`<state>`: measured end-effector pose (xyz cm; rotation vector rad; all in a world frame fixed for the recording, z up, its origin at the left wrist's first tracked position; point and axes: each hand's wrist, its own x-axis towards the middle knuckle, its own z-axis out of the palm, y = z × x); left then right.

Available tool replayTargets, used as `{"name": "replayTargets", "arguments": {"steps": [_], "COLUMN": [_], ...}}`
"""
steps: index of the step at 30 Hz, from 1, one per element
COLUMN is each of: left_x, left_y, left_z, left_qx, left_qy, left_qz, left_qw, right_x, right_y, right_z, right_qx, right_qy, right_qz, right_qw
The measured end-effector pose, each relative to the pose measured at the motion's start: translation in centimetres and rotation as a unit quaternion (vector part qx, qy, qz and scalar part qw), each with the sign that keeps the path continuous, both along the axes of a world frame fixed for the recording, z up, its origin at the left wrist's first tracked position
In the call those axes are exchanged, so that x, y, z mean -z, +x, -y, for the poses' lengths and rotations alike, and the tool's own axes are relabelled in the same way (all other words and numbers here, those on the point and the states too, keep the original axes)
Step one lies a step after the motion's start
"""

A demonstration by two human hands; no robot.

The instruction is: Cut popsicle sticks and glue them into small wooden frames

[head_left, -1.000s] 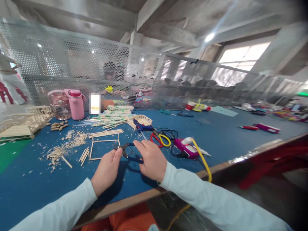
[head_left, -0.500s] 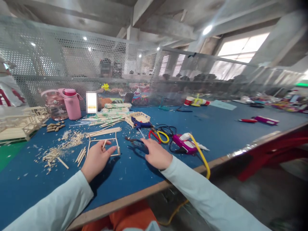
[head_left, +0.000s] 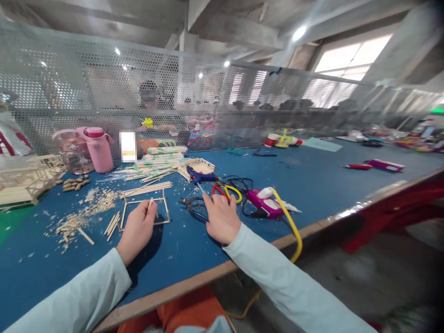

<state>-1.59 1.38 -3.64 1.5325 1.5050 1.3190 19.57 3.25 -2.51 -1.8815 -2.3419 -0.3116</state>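
Observation:
My left hand (head_left: pixel 138 227) pinches a short wooden stick (head_left: pixel 151 203) between thumb and fingertips. It is over the left part of a thin wooden frame (head_left: pixel 167 210) lying on the blue table. My right hand (head_left: pixel 223 218) is palm down, fingers apart, beside the dark pliers (head_left: pixel 196 213) and in front of the scissors (head_left: pixel 234 193); its fingertips reach toward the glue gun's (head_left: pixel 205 176) tip. Whether it touches any of these cannot be made out. Several short sticks (head_left: pixel 112 225) lie left of the frame, and longer sticks (head_left: pixel 149 188) lie behind it.
Wood scraps (head_left: pixel 72 226), peanuts (head_left: pixel 74 183), a pink bottle (head_left: pixel 99 150) and stick structures (head_left: pixel 26 182) are at the left. A purple device (head_left: pixel 265 203) with a yellow cord (head_left: pixel 293 231) sits at the right. A perforated screen (head_left: pixel 114 92) stands behind; a person sits beyond it.
My left thumb has closed against the fingers around the short stick. My right hand has shifted slightly left, its fingers now reaching farther forward. The view has moved slightly.

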Motion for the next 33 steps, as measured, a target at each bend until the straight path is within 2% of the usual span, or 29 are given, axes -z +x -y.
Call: {"name": "replayTargets", "arguments": {"steps": [2, 4, 7, 9, 11, 14, 18, 21, 33], "left_x": [-0.5, -1.2, -2.2, -2.4, -2.3, -1.8, -1.0, -0.8, -1.1], "left_y": [0.0, 0.1, 0.3, 0.5, 0.7, 0.9, 0.9, 0.9, 1.2], "left_z": [0.3, 0.8, 1.6, 2.1, 2.5, 2.9, 3.1, 3.1, 3.1], "left_qx": [0.005, 0.047, 0.091, 0.113, 0.143, 0.197, 0.258, 0.281, 0.264], "left_qy": [-0.014, -0.05, -0.117, -0.152, -0.174, -0.201, -0.203, -0.186, -0.209], "left_qz": [0.162, 0.302, 0.389, 0.406, 0.423, 0.426, 0.4, 0.396, 0.4], "left_qw": [0.987, 0.951, 0.909, 0.894, 0.878, 0.86, 0.855, 0.854, 0.852], "right_x": [0.1, -0.1, -1.0, -1.8, -2.5, -3.0, -2.9, -2.8, -1.7], "right_y": [0.0, -0.2, -0.9, -1.8, -2.9, -4.5, -5.4, -5.3, -5.7], "right_z": [-0.4, -0.5, 0.0, 0.9, 1.7, 2.4, 2.1, 1.9, 1.9], "right_qx": [0.008, -0.006, -0.076, -0.162, -0.246, -0.309, -0.337, -0.35, -0.369], "right_qy": [0.002, -0.007, 0.041, 0.08, 0.081, 0.052, 0.012, 0.012, 0.046], "right_qz": [-0.011, -0.029, -0.09, -0.159, -0.218, -0.247, -0.254, -0.274, -0.283], "right_qw": [1.0, 1.0, 0.992, 0.971, 0.941, 0.917, 0.906, 0.896, 0.884]}}
